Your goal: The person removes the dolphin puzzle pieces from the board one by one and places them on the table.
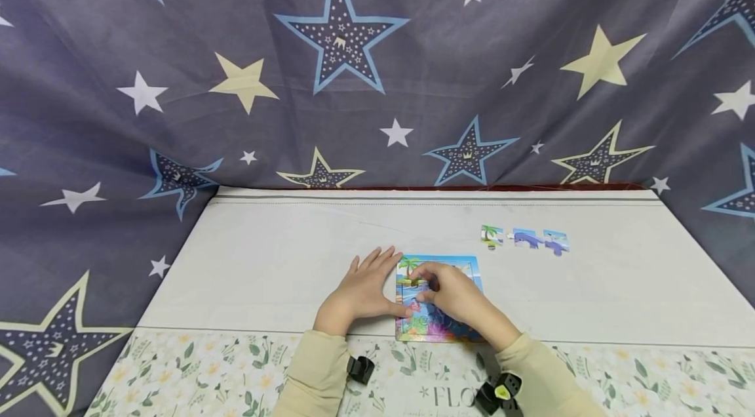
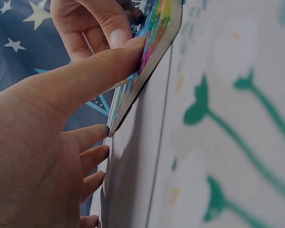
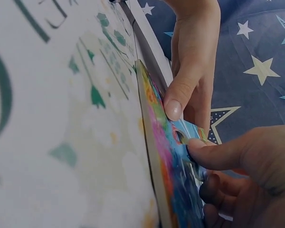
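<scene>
A colourful jigsaw puzzle (image 1: 436, 333) with a beach and sea picture lies flat near the table's front. My left hand (image 1: 362, 292) is spread along its left side, fingers straight; the thumb (image 2: 126, 52) rests on the puzzle's surface near that edge. Over the puzzle's left part, my right hand (image 1: 457, 296) pinches a puzzle piece (image 3: 197, 129) between thumb and forefinger. That piece is mostly covered by the fingers and appears tilted against the board. The right hand and forearm hide much of the puzzle's middle.
Behind and right of the puzzle lie a palm-tree piece (image 1: 491, 235), a dolphin piece (image 1: 525, 238) and another blue piece (image 1: 556, 241). A floral cloth (image 1: 224, 371) covers the front of the white table (image 1: 265, 240). A star-patterned curtain (image 1: 377, 109) hangs behind.
</scene>
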Demonstrator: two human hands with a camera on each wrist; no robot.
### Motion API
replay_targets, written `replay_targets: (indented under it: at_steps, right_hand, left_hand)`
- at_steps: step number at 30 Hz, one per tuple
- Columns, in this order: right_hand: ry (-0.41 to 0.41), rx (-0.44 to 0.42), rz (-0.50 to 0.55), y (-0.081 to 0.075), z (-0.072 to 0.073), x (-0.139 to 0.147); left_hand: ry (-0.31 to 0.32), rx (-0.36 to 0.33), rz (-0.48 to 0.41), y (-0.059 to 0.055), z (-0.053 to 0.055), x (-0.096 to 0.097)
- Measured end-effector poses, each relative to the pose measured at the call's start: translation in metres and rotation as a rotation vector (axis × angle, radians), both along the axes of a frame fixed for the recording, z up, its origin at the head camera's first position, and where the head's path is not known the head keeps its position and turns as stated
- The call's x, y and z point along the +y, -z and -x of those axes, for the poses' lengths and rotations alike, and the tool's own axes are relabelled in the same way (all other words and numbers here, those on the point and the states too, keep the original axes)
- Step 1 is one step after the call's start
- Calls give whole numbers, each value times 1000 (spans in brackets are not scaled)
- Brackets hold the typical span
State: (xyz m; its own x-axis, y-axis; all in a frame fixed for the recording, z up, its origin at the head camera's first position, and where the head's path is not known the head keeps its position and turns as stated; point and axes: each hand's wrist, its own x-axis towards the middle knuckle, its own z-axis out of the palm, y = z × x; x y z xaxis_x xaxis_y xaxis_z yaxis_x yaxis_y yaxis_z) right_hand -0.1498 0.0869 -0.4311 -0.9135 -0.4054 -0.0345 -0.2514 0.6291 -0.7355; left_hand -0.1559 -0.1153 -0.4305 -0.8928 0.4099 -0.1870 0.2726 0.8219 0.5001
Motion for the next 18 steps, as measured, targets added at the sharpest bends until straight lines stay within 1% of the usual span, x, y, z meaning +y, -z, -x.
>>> replay_targets:
  at_steps: [8,18]
  right_hand:
    - [-44,25,41,1,1,5]
    - [-55,41,74,2,3,7]
  left_hand:
    - [0,-4,3,0,0,0]
    - [-4,-5,-1,-1,0,0]
